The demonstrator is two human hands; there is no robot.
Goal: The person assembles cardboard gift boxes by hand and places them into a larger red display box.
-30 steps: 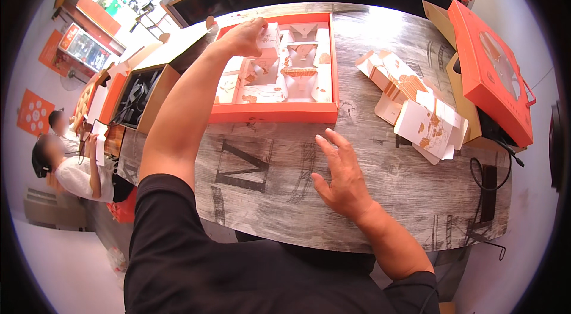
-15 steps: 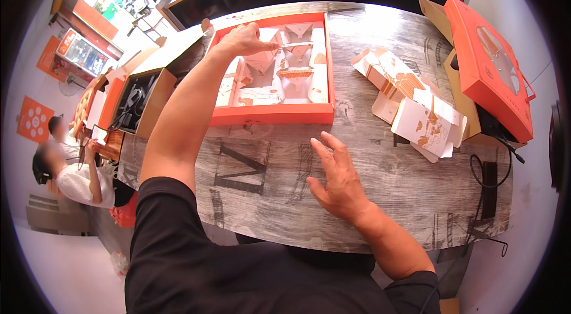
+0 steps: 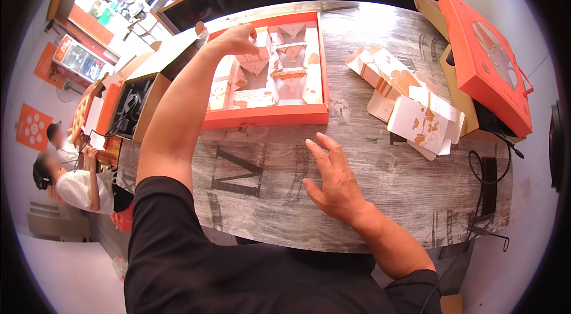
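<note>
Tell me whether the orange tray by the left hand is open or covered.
Open: no lid lies over the orange tray, its white inserts show from above, and the left hand is over them.

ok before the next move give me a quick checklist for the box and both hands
1. Orange box resting on the table: ok.
2. Left hand at the white insert inside the box: ok.
3. Left grip secure: cannot tell, the fingers are partly hidden.
4. Right hand empty: ok, fingers spread.
5. Both hands at the box: not ok, the right is apart from it.
6. Loose cartons clear of the box: ok, they lie to its right.
</note>
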